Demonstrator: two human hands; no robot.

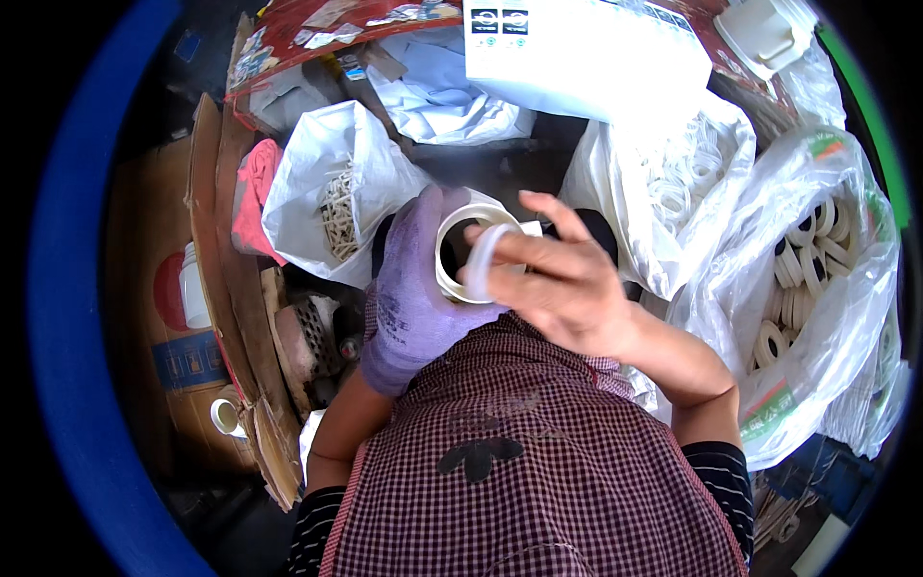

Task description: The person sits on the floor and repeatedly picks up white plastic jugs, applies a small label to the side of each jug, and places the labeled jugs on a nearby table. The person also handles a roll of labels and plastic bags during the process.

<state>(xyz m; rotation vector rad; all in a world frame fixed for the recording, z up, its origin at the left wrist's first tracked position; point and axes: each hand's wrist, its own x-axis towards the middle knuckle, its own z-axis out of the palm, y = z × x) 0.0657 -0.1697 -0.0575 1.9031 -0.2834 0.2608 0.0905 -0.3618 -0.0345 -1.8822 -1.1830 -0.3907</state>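
Note:
My left hand (409, 293), in a lavender knit glove, is closed around a hollow white plastic fitting (473, 210) held over my checked apron, its round opening facing up. My bare right hand (562, 288) has its fingers on a thin translucent white ring (479, 262), which is tilted over that opening; the ring and fingertips are blurred, and the little finger sticks out. Whether the ring touches the fitting I cannot tell.
Left: a white sack (298, 192) of small pale parts, pink cloth (255, 183), cardboard (187, 394). Right: a sack of thin rings (673, 183), a clear bag of thick rings (769, 341). Behind: a red shelf (279, 43) with white sheeting (577, 67).

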